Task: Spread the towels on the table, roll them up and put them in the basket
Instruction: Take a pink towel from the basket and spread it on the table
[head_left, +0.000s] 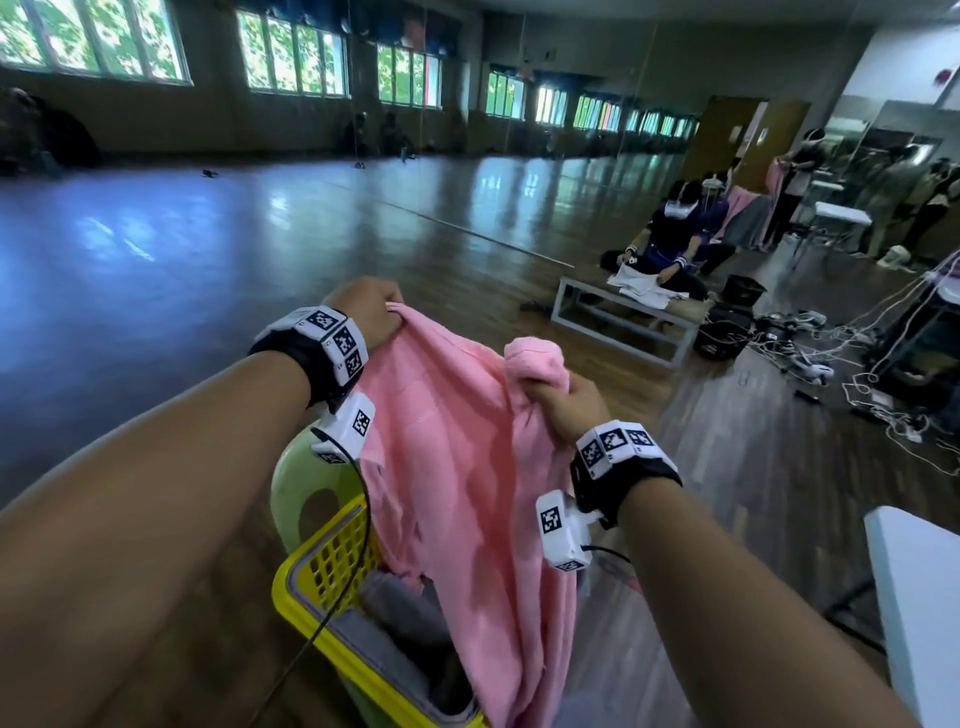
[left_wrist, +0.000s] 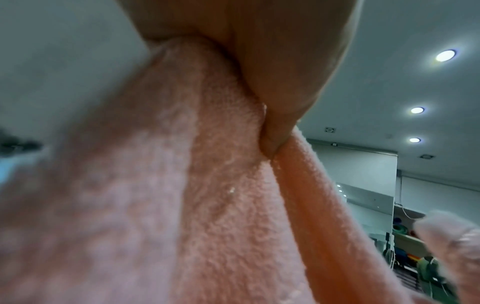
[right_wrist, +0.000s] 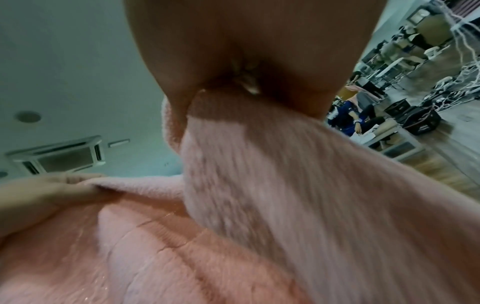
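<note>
A pink towel (head_left: 457, 467) hangs in the air between both my hands, above a yellow basket (head_left: 322, 566). My left hand (head_left: 371, 312) grips its upper left edge. My right hand (head_left: 563, 402) grips a bunched part of the top edge, and a lump of cloth sticks out above the fist. The towel's lower end drapes down into the basket, where grey towels (head_left: 395, 618) lie. The left wrist view is filled with the pink towel (left_wrist: 221, 205) clamped under my left hand (left_wrist: 262, 88). In the right wrist view the pink towel (right_wrist: 259, 205) is squeezed in my right hand (right_wrist: 249, 86).
The basket sits on a pale green stool (head_left: 304, 483). A white table corner (head_left: 914, 597) is at the lower right. Wooden floor stretches ahead. A seated person (head_left: 670, 244) works at a low grey table (head_left: 623, 317), with black crates (head_left: 727, 327) and tangled cables (head_left: 841, 353) nearby.
</note>
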